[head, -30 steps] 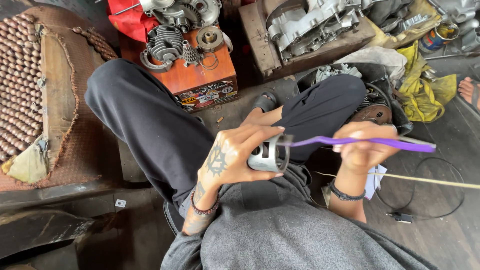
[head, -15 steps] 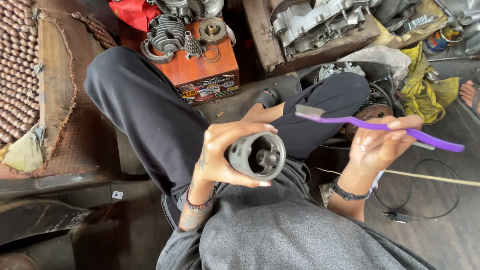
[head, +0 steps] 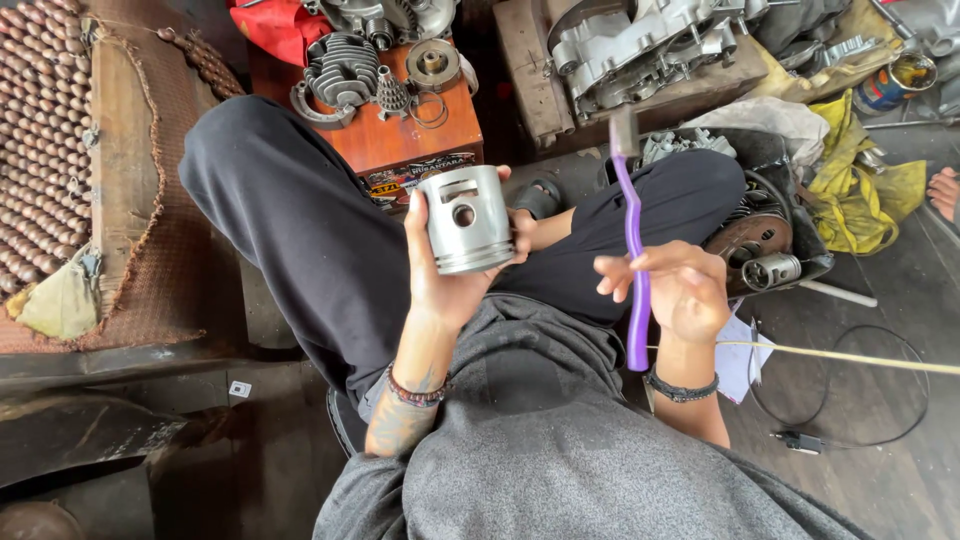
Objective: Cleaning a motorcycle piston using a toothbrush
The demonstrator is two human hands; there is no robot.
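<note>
My left hand holds a silver metal piston upright over my lap, its side with the round pin hole facing me. My right hand grips a purple toothbrush near the middle of its handle. The brush stands almost vertical, bristle head up and away from me. A gap separates brush and piston. I sit cross-legged in dark trousers and a grey top.
An orange box ahead carries a finned engine cylinder, gears and rings. A grey engine case lies on a wooden block. Yellow rags, a flywheel, a thin stick and a black cable lie to the right. A beaded mat is left.
The piston has been turned from bottom-facing to side-on and raised. The toothbrush has swung from lying crosswise to nearly upright, away from the piston.
</note>
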